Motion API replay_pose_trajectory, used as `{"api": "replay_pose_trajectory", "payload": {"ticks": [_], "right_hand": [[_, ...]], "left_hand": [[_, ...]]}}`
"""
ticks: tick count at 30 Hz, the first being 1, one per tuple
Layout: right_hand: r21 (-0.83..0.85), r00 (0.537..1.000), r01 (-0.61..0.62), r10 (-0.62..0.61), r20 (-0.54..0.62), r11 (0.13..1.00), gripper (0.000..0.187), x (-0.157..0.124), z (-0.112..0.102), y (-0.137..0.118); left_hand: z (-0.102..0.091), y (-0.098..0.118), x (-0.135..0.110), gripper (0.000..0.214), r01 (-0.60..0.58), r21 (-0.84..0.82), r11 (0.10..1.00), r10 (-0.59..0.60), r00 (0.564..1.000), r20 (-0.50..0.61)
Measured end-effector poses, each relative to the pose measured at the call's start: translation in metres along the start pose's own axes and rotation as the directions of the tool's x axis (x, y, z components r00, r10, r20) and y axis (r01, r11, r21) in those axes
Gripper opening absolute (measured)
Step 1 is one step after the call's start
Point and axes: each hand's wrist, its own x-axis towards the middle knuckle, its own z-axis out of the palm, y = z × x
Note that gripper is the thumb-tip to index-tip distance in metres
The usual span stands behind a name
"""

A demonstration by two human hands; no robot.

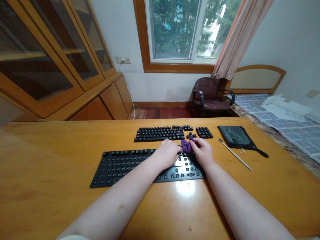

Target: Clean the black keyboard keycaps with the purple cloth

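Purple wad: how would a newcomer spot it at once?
On the wooden desk, find the stripped black keyboard nearest the person. At its far edge, the right hand pinches the purple wad beside the left hand. Its neighbours are all black.

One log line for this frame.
left hand: on bare black keyboard frame, touching purple wad | right hand: gripping purple wad | removed black keycaps: laid behind

No words, brands or numbers can be read. Any markings on the loose keycaps [172, 133] and the black keyboard [125, 166] are too small to make out.
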Motion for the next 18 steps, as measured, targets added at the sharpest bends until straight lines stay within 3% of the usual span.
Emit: {"api": "replay_pose_trajectory", "payload": {"ticks": [18], "right_hand": [[-0.005,1.000,-0.010,0.010,0.008,1.000,0.022,0.0001,-0.0001,-0.0002]], "left_hand": [[0.0046,0.0009,0.0004,0.016,-0.012,-0.021,1.000,0.012,1.000,-0.018]]}}
